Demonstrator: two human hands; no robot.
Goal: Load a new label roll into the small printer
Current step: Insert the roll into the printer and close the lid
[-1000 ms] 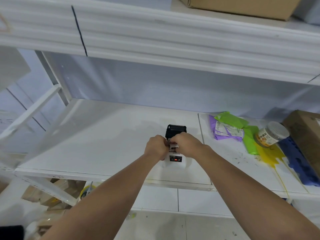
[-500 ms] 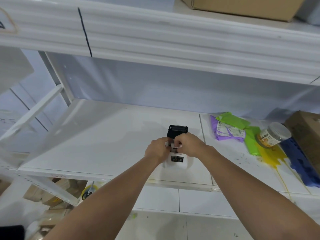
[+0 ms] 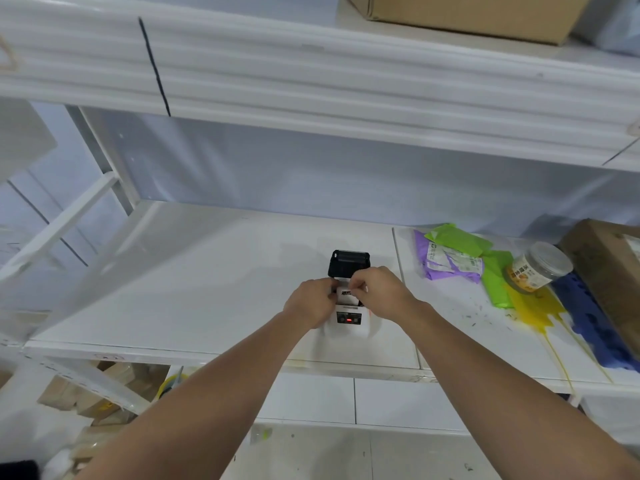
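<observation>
A small white printer (image 3: pixel 349 327) stands near the front edge of the white shelf (image 3: pixel 194 289), with a red light on its front panel. Its black lid (image 3: pixel 348 263) is swung up and back. A white label roll (image 3: pixel 347 295) with dark print shows in the printer's open top. My left hand (image 3: pixel 309 302) and my right hand (image 3: pixel 379 293) meet over that opening, fingertips pinched on the roll from either side. The lower part of the roll is hidden by my fingers and the printer body.
Right of the printer lie purple and green mailer bags (image 3: pixel 457 258), a lidded plastic jar (image 3: pixel 538 268), yellow and blue bags (image 3: pixel 588 313) and a cardboard box (image 3: pixel 613 271). Another shelf (image 3: pixel 346 88) runs overhead. Boxes sit on the floor below left.
My hands have lifted slightly and parted a little, so the white roll now shows between the fingertips. The camera view shifted a bit to the left.
</observation>
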